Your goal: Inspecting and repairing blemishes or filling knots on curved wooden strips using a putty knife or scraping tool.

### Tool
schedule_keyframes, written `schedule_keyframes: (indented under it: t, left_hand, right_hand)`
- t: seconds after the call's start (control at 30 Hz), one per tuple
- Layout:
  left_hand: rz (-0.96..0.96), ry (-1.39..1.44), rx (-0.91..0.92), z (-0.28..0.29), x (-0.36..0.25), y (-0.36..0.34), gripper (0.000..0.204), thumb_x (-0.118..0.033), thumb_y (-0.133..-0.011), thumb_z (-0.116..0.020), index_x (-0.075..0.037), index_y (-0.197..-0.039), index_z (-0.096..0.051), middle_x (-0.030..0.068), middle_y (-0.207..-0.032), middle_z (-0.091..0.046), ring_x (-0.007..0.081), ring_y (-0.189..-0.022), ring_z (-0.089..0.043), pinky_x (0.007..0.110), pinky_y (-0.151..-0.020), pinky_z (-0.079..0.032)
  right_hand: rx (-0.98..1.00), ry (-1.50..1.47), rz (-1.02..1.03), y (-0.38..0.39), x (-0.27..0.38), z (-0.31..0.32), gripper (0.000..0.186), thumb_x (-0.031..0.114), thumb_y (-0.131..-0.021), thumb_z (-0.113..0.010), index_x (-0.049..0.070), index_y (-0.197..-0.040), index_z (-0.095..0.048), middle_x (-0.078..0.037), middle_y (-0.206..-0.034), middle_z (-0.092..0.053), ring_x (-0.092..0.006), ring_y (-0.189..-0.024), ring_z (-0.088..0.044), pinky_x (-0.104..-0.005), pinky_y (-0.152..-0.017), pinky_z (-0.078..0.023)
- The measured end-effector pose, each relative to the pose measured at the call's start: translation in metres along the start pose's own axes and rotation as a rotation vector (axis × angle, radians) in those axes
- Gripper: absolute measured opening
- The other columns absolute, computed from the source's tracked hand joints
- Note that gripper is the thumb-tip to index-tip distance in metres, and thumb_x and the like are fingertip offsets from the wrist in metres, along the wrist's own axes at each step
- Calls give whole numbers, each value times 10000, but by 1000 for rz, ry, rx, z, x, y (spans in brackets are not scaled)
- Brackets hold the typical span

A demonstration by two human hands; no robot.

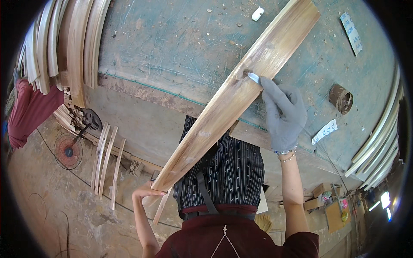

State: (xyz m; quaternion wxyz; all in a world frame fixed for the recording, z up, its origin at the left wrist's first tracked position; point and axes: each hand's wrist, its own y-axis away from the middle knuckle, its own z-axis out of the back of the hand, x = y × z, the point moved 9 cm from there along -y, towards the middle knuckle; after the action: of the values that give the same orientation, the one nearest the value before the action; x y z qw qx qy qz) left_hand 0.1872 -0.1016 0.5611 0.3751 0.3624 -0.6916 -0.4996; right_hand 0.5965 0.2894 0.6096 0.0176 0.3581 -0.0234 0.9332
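Observation:
A long, flat wooden board (234, 99) slants from the far right of the worktable down toward my left side. My left hand (146, 190) is bare and closed around its near end. In a grey knitted glove, my right hand (285, 112) pinches a small pale flat blade (254, 78). The blade's tip rests on the board beside a dark brown patch (247, 72). Most of the tool is hidden inside the glove. Paler smears mark the board in other spots.
The scuffed blue-green worktable (172, 38) holds a brown tin (341, 99), printed paper strips (351, 33) and a small white piece (257, 13). Curved wooden slats (75, 43) are stacked at left, more slats (383, 137) at right. A fan (68, 150) and boxes (325, 193) stand below.

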Motion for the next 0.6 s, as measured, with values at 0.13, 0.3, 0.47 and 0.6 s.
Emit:
schedule_keyframes:
  t: [0.13,0.3,0.47,0.6]
  left_hand:
    - [-14,44,42,-7,-16,4,554,-345,-543,-833,-4,-936,-644,62,-859,-642,143,-808,-578,268,-757,-440]
    - [-14,110,96,-13,-24,8,497,-296,-584,-822,-7,-947,-644,62,-870,-654,130,-824,-593,259,-770,-447]
    - [-15,76,107,-16,-30,8,483,-289,-592,-818,-5,-943,-646,65,-877,-659,134,-833,-601,258,-779,-450]
    - [-27,70,105,-16,-27,6,479,-286,-592,-817,-7,-943,-649,66,-867,-661,134,-826,-603,254,-777,-451]
  right_hand:
    - [-76,-16,-1,0,-6,4,296,91,-707,-673,186,-987,-684,-8,-707,-539,-121,-614,-492,-238,-547,-402]
    - [-32,-10,6,0,-3,0,292,92,-708,-673,182,-986,-684,-8,-705,-538,-117,-619,-491,-236,-547,-399]
    - [-12,-17,-10,-1,1,2,288,99,-707,-675,184,-982,-686,-8,-702,-536,-119,-622,-490,-236,-539,-397]
    - [-59,36,7,-1,-2,3,284,104,-708,-675,185,-980,-687,-7,-698,-532,-124,-609,-487,-239,-532,-395]
